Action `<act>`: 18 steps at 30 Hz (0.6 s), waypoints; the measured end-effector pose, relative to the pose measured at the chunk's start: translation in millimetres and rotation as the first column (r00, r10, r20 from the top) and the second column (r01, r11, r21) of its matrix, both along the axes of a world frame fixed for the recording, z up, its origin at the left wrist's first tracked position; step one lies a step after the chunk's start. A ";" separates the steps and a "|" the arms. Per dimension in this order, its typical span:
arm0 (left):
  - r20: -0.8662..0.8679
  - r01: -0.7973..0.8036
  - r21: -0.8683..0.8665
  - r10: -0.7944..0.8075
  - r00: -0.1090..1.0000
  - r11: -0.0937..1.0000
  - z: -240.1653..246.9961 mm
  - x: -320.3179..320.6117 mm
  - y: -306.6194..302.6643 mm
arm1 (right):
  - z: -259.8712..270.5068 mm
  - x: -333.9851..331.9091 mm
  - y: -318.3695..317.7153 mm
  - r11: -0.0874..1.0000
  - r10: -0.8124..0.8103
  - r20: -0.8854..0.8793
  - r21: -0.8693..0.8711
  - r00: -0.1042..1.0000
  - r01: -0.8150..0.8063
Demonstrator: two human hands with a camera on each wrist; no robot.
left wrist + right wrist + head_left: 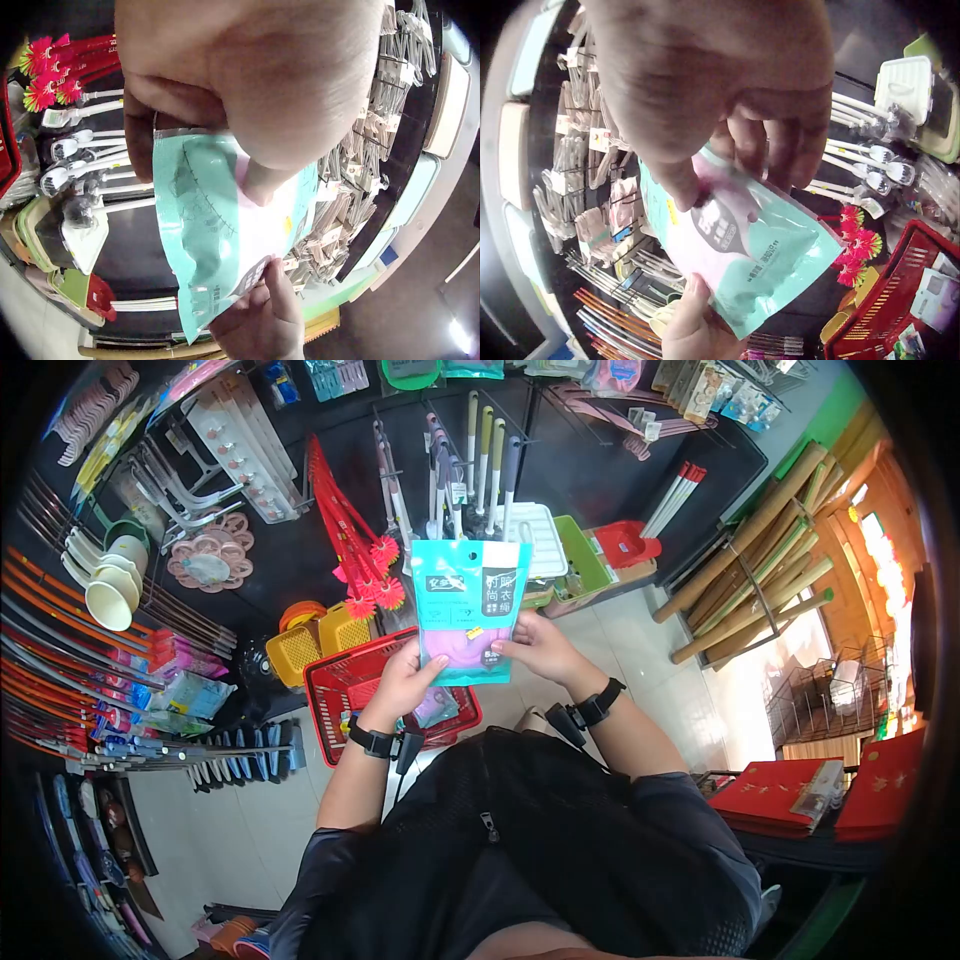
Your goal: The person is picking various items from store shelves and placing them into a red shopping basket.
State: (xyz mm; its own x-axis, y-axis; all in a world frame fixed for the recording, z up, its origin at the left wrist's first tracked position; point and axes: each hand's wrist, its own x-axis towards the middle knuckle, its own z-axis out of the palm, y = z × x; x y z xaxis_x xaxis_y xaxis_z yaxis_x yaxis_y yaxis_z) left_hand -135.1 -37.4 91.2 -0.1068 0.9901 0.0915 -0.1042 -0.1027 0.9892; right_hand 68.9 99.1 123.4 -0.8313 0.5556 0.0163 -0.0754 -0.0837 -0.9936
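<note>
A turquoise plastic pack of clothesline (468, 595), with a purple coil showing through its lower front, is held upright before my chest. My left hand (400, 685) grips its lower left edge, thumb on the front and fingers behind. On the opposite edge my right hand (550, 652) pinches it the same way. In the left wrist view the pack (199, 217) hangs between the left palm and the right hand (266, 319). The right wrist view shows the pack's (780, 247) printed corner, with the left thumb (696, 294) on its face.
Below the pack a red shopping basket (325, 735) stands on the tiled floor with packaged goods inside. Red brushes (345, 530) and long-handled brushes (485, 470) hang on the rack ahead. Wooden poles (740, 560) lean at the right; red packets (765, 790) lie at lower right.
</note>
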 end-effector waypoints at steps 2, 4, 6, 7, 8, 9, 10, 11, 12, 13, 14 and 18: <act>-0.020 -0.013 0.009 0.013 1.000 1.000 1.8 2.8 -0.2 | -3.7 1.0 2.0 0.999 0.020 0.071 0.030 0.997 -0.022; -0.037 -0.027 0.018 0.028 0.999 0.999 2.3 5.8 0.5 | -5.4 1.1 1.3 1.000 0.008 0.069 0.025 0.998 -0.010; -0.013 -0.025 -0.011 0.025 1.000 1.000 0.9 7.6 0.1 | -5.4 1.0 -0.3 1.000 -0.002 0.069 0.015 0.998 0.001; -0.012 -0.028 -0.010 0.027 1.000 1.000 -1.0 7.8 -0.1 | -4.1 0.6 -0.6 1.000 -0.009 0.058 -0.007 0.998 0.010; -0.012 -0.031 -0.032 0.031 0.999 0.999 -3.8 8.2 0.2 | -3.1 0.3 -0.6 0.999 -0.016 0.048 -0.029 0.999 0.017; -0.013 -0.036 -0.053 0.035 0.999 0.998 -6.0 8.5 0.8 | -3.1 -0.2 -0.4 1.000 -0.013 0.047 -0.026 0.999 0.014; -0.013 -0.040 -0.049 0.039 0.999 0.998 -7.3 8.3 1.5 | -3.5 -0.9 0.5 0.999 -0.015 0.037 -0.033 0.999 0.016; -0.006 -0.030 -0.050 0.030 1.000 0.998 -8.5 7.4 2.1 | -3.9 -1.7 2.2 0.999 -0.016 0.027 -0.040 0.999 0.017; 0.001 -0.020 -0.053 0.020 1.000 0.998 -8.1 7.3 2.7 | -4.9 -2.5 4.9 0.999 -0.012 0.027 -0.035 1.000 0.013; 0.001 -0.025 -0.050 0.025 1.000 0.998 -6.8 8.2 2.7 | -6.6 -3.0 7.8 0.999 0.009 0.022 -0.035 1.000 -0.008; 0.030 -0.032 -0.042 0.034 0.999 0.999 -4.3 9.2 2.1 | -7.1 -3.5 10.5 0.999 0.031 0.017 -0.035 0.999 -0.030; 0.099 -0.042 -0.053 0.047 0.994 0.998 -19.3 2.6 -2.4 | -2.2 -5.6 22.4 0.996 0.083 0.015 0.011 0.996 -0.083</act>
State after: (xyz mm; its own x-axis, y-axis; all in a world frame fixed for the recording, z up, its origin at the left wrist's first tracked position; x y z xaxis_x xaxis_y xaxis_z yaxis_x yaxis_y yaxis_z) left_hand -132.5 -39.8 71.9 -0.1574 0.9872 0.0277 -0.1989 -0.0592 0.9782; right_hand 63.2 121.5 121.2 -0.8747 0.4846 0.0099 -0.0540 -0.0770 -0.9956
